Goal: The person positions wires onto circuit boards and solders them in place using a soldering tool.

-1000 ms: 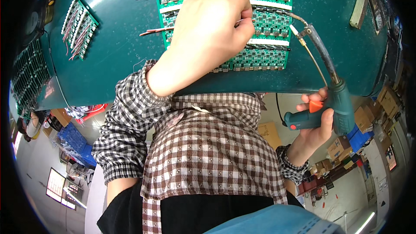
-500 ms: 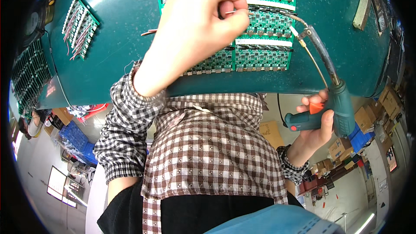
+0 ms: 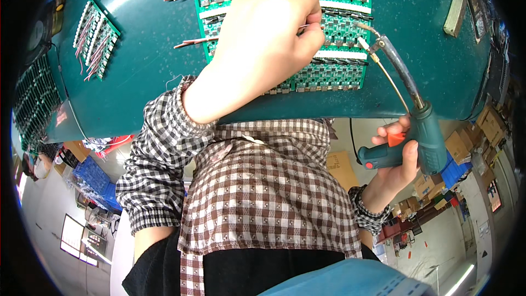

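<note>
My left hand [image 3: 263, 44] lies over a green circuit board panel [image 3: 339, 38] on the teal table [image 3: 142, 77]. Its thumb and fingers pinch a thin wire [image 3: 303, 26] at the board. My right hand [image 3: 392, 167] grips a teal soldering gun [image 3: 408, 142] with an orange trigger, just off the table's near edge. The gun's long tip [image 3: 364, 44] reaches up to the board, close to the pinched wire. Red-brown wires [image 3: 192, 41] stick out from the panel's left side.
Another green board with wires [image 3: 96, 38] lies at the left of the table, and more boards [image 3: 33, 98] sit further left. A pale strip [image 3: 455, 5] lies at the right. Cardboard boxes [image 3: 460, 142] and blue crates [image 3: 90, 175] stand on the floor.
My left hand has shifted up and right over the panel and now pinches a wire. The soldering gun's tip has moved closer to the fingers; my right hand stays in place.
</note>
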The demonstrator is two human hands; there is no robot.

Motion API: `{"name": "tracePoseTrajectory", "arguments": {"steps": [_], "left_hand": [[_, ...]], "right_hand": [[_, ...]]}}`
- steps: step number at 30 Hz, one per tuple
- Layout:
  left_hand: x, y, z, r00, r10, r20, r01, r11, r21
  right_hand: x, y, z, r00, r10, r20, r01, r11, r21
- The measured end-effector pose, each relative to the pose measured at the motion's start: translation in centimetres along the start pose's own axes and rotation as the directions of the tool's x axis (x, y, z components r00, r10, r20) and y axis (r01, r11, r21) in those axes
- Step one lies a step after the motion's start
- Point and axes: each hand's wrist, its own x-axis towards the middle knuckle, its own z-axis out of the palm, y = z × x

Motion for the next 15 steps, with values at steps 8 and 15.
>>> {"name": "tracePoseTrajectory", "arguments": {"steps": [8,15], "left_hand": [[-0.1,-0.1,0.1,1.000,-0.008,0.007,0.009,0.999,-0.047],[-0.1,-0.1,0.4,1.000,-0.009,-0.018,0.008,0.998,-0.062]], "right_hand": [[-0.2,-0.5,1.3,0.999,0.001,-0.035,-0.003,0.998,-0.061],[-0.2,-0.4,1.6,0.999,0.024,-0.036,-0.028,0.992,-0.123]]}}
